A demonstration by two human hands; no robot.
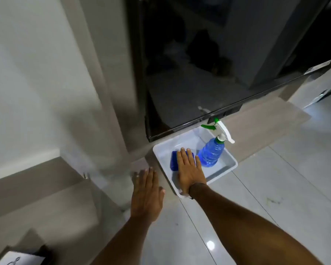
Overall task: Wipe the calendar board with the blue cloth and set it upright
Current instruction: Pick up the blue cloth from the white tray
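At the far left and below my left hand (147, 196), a white card or board (17, 260) pokes in at the bottom corner, cut off by the frame. It has a dark mark on it, and I cannot tell whether it is the calendar board; nothing else in view looks like one. My left hand is spread flat, fingers together and empty, hanging over the floor just left of the tray (227, 167). I judge it is only out for balance as I lean down.

To its right, my right hand (189, 169) is flat with the fingers straight, lying over the blue cloth (174, 161) inside the white tray. The palm covers most of the cloth, so only its left edge shows, and I cannot tell whether the fingers press on it or hover just above. They have not closed around it, so the cloth is not yet picked up.

Just right of that hand a blue spray bottle (211, 153) leans in the tray's far corner, its white and green trigger head resting past the rim. I reckon the tray keeps the cleaning things together.

Beyond both hands stands a dark glossy appliance (189, 83), its surface showing only murky reflections.
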